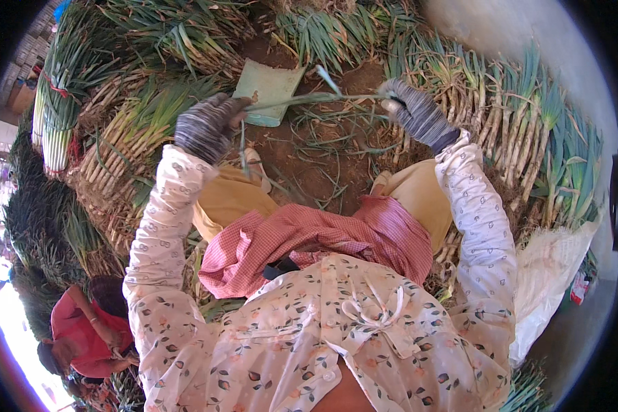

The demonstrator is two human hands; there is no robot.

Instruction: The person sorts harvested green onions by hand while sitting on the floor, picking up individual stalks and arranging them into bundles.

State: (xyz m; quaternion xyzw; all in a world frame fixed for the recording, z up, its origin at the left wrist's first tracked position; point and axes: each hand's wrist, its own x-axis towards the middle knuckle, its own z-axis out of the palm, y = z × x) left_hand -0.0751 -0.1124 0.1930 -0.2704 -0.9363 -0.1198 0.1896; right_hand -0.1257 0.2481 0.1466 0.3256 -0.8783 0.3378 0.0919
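A thin green strand (309,99), perhaps a leaf strip or twine, stretches level between my two gloved hands. My left hand (206,123), in a grey striped knit glove, grips one end, and a short tail hangs below it. At the other end, my right hand (419,110) pinches the strand between thumb and fingers; its thumb tip is bare. A pale blue-green tail sticks up from the strand nearer the right hand. Behind the left hand is a worn light-green plate (268,85), curved at its edges. Loose green strips (329,136) litter the dirt floor beneath.
Leek-like bundles lie left (129,139) and at the top (329,36); others line the right wall (515,123). A tied bundle (59,113) is at far left. A white woven sack (546,278) lies right. Another person (95,329) in red works at lower left.
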